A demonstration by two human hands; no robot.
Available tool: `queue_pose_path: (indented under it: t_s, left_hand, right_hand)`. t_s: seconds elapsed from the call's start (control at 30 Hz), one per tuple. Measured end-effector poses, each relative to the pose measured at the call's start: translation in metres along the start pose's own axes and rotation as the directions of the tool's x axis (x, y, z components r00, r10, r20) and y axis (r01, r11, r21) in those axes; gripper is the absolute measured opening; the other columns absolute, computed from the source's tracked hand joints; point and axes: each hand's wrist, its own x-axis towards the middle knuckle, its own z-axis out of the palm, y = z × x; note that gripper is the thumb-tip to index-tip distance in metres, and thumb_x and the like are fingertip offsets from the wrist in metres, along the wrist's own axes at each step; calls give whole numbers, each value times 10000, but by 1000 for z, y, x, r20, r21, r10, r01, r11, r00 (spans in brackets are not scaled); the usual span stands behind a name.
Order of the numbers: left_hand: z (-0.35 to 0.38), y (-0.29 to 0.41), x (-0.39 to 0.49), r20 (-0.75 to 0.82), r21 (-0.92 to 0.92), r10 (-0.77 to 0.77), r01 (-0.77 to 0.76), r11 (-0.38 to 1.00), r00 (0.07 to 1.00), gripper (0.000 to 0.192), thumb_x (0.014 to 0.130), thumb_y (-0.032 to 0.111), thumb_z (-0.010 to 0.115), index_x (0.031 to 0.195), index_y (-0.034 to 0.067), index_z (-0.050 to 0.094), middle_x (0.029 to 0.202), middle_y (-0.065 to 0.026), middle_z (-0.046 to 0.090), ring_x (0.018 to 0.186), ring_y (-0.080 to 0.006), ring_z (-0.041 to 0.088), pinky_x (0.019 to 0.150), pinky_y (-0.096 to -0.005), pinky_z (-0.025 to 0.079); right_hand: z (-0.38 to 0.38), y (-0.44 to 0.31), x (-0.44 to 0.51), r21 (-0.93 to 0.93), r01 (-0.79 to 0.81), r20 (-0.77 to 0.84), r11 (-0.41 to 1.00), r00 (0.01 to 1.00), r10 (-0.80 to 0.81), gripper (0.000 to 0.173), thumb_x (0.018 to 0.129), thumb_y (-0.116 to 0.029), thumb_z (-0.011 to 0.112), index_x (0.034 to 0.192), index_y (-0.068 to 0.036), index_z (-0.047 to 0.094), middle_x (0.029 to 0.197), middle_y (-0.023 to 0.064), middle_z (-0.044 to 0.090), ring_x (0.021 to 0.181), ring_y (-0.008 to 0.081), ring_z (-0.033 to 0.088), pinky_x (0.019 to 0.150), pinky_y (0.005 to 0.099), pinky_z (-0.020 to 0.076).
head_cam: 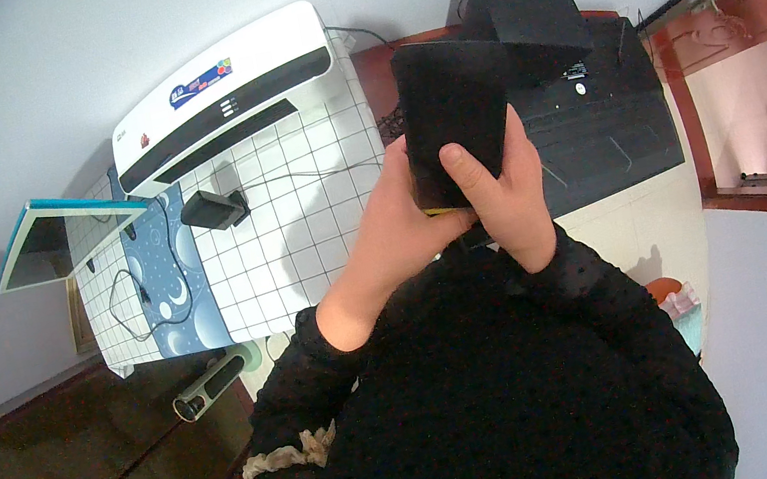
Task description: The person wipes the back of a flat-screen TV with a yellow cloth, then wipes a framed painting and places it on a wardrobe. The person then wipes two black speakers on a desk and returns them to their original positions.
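A black, flat-faced rectangular object (449, 99) is held up in front of my chest, its exact kind unclear. My left hand (399, 218) grips its near left corner, fingers hidden behind or beneath. My right hand (509, 192) clasps the right side, with the thumb lying across the dark face. A thin strip of yellow shows at the object's lower edge, between the hands. Left of my hands, a small black device (214, 209) stands on the table's white grid-patterned cloth (272, 258), a cable running from it towards the object.
A white wall-type heater or air conditioner (223, 99) stands along the table's back. A blue-framed screen (74, 234) and a loose cable lie near the blue moon-patterned runner (165, 276). On the right is a black cabinet-like surface (608, 126) with a black box (529, 17). A tower fan (214, 386) stands below left.
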Motion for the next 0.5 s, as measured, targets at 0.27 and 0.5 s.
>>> queue_pose_path:
  t_s: [0.27, 0.5]
  left_hand:
    - [-1, -8, 0, -84, 212, 128, -108, 971, 988, 715, 700, 89, 814, 1316, 19, 458, 1168, -192, 638, 1074, -341, 636, 907, -405, 517]
    - [-10, -4, -9, 1, 232, 194, -188, 954, 981, 577, 767, 65, 743, 1292, 12, 510, 1073, -163, 675, 990, -273, 681, 868, -368, 528]
  right_hand:
    - [-7, -4, -2, -36, 4, 44, 999, 999, -3, 475, 824, -183, 760, 1185, 24, 528, 1023, 162, 686, 907, 208, 669, 792, 341, 534]
    - [-14, 1, 2, 10, -19, 64, 1000, 998, 18, 530, 823, -180, 772, 1252, 15, 530, 1054, 131, 690, 931, 202, 664, 840, 342, 532]
